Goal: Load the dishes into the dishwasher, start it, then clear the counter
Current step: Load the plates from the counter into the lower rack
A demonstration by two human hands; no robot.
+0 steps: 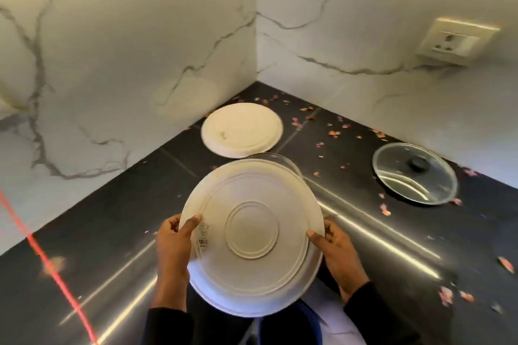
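Keep level, grip even both sides, en route to dishwasher. Left hand (175, 235) at 9 o'clock of plate (288, 199), fingers clamped on rim. Plate: white, upside down, w/ foot ring (252, 230) & barcode sticker (204, 236) up, above dark counter (112, 232). Right hand (333, 244) at 3 o'clock, clamped likewise. Glass lid (414, 173) at 2 o'clock.

We see matt white ceramic plates (252, 235), a clear glass lid (414, 173), a glossy dark stone counter (112, 232), and polished marble-look walls (112, 50).

Black long sleeves here: left sleeve (168, 326), right sleeve (374, 314). Left hand (173, 244) and right hand (337, 251) are bare, and a blue band (308, 315) edges the dark clothing.
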